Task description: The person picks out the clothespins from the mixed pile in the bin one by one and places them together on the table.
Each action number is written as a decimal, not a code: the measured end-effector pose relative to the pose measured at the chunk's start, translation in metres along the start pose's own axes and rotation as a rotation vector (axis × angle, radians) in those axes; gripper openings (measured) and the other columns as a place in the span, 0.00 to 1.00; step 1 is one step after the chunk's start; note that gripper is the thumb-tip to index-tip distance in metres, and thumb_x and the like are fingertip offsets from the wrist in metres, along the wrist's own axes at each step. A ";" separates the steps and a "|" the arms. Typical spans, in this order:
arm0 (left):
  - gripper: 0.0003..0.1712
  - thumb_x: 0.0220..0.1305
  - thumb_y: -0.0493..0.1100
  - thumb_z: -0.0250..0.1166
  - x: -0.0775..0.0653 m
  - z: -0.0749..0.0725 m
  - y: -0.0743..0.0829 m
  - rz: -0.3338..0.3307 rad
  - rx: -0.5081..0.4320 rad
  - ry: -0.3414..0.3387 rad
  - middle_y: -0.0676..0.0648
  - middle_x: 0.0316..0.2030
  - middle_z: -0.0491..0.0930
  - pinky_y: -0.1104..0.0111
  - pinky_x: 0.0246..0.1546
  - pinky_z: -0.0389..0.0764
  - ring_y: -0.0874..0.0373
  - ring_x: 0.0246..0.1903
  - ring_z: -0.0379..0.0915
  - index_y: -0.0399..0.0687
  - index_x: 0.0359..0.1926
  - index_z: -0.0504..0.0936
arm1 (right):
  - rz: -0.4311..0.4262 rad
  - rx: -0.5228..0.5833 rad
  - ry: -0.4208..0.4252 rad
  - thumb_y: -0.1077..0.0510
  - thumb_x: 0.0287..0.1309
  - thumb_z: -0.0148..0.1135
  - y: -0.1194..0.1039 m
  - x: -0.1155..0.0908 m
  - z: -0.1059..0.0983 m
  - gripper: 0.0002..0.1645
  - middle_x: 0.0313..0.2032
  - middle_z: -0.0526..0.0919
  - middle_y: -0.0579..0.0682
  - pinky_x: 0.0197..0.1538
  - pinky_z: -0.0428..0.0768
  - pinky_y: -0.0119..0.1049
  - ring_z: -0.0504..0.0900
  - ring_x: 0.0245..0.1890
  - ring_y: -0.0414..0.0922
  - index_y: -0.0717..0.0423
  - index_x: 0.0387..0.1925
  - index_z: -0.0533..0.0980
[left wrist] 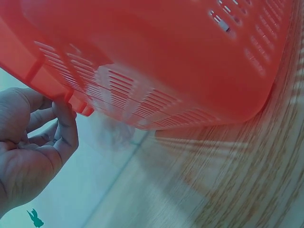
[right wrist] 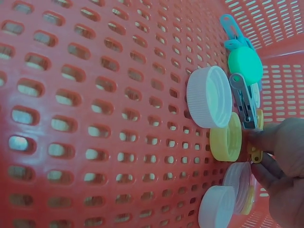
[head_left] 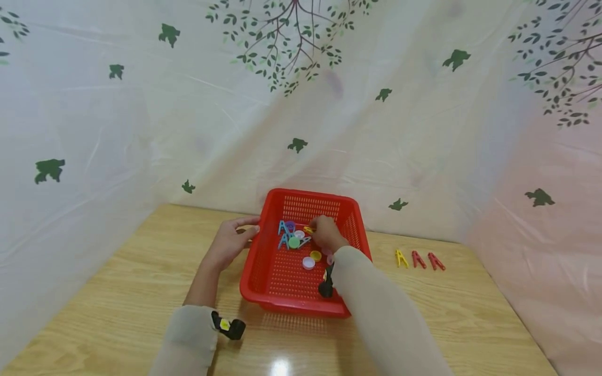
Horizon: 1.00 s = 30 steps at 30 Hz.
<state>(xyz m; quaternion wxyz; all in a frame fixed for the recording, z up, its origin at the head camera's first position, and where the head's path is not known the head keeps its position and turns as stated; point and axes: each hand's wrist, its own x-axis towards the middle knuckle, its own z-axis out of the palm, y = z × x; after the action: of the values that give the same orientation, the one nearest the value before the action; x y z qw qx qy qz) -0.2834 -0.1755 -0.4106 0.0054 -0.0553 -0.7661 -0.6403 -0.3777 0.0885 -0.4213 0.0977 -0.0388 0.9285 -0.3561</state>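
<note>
Fingers on the right hand [head_left: 326,233] are pinched together on a yellow clothespin [right wrist: 256,156], down inside the red plastic basket [head_left: 303,308], toward its far side. Can't make out every fingertip, but thumb and finger are clearly clamped on it. The left hand [head_left: 230,241] has its fingers curled against the basket's rim on the left, gripping it from outside.

Right by that yellow pin there's a gray clothespin [right wrist: 243,102], with a green bottle cap [right wrist: 245,65] just beside it. Couple of blue clothespins [head_left: 284,241] sit over on the left, next to a purple ring-shaped cap [head_left: 290,226]. Nearer the person, a ribbed white cap [right wrist: 195,97] and a yellow cap [right wrist: 214,142] lie close together, plus a few pale ones partly hidden by the right arm.

Outside the basket, on the wood-grain table [head_left: 470,303], another yellow pin [head_left: 401,258] and two red clothespins [head_left: 418,260] are lined up to the right. Backdrop's a pale leaf-print sheet [head_left: 211,120].
</note>
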 end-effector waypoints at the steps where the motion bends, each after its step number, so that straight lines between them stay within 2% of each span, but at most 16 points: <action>1: 0.22 0.76 0.39 0.58 0.000 0.000 0.000 -0.003 0.003 -0.001 0.36 0.61 0.78 0.53 0.48 0.86 0.43 0.50 0.83 0.39 0.67 0.77 | -0.003 -0.004 -0.001 0.63 0.64 0.69 0.000 0.000 0.000 0.21 0.52 0.85 0.52 0.59 0.82 0.52 0.82 0.48 0.51 0.54 0.58 0.83; 5: 0.22 0.77 0.38 0.57 0.001 -0.001 0.002 -0.016 0.006 -0.005 0.35 0.62 0.77 0.51 0.49 0.86 0.43 0.50 0.83 0.38 0.68 0.76 | -0.008 -0.013 0.001 0.63 0.64 0.68 -0.002 -0.001 -0.001 0.20 0.52 0.85 0.54 0.59 0.82 0.52 0.82 0.47 0.51 0.55 0.58 0.83; 12: 0.21 0.76 0.41 0.60 0.002 0.000 0.001 -0.004 0.003 -0.001 0.38 0.60 0.79 0.56 0.47 0.87 0.46 0.49 0.83 0.43 0.65 0.79 | -0.018 -0.004 0.023 0.63 0.63 0.69 -0.007 -0.002 -0.006 0.19 0.52 0.85 0.53 0.59 0.82 0.52 0.83 0.48 0.51 0.55 0.56 0.84; 22: 0.21 0.76 0.40 0.59 0.006 0.001 0.000 0.002 -0.003 -0.003 0.37 0.60 0.79 0.56 0.47 0.87 0.44 0.50 0.83 0.41 0.65 0.79 | -0.025 -0.013 0.050 0.64 0.62 0.70 -0.018 -0.001 -0.020 0.21 0.52 0.84 0.51 0.58 0.83 0.51 0.81 0.49 0.51 0.53 0.57 0.83; 30: 0.22 0.77 0.39 0.58 0.009 0.000 -0.001 -0.018 -0.012 -0.014 0.35 0.63 0.76 0.56 0.48 0.87 0.42 0.53 0.82 0.38 0.68 0.76 | -0.139 -0.105 0.068 0.65 0.64 0.68 -0.036 -0.005 -0.034 0.21 0.53 0.83 0.53 0.59 0.83 0.49 0.79 0.51 0.52 0.57 0.58 0.82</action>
<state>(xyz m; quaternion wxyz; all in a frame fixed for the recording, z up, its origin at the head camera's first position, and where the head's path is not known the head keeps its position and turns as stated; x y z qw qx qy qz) -0.2924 -0.1753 -0.4106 -0.0061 -0.0530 -0.7626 -0.6447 -0.3800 0.0849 -0.3720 0.0389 -0.0960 0.9438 -0.3138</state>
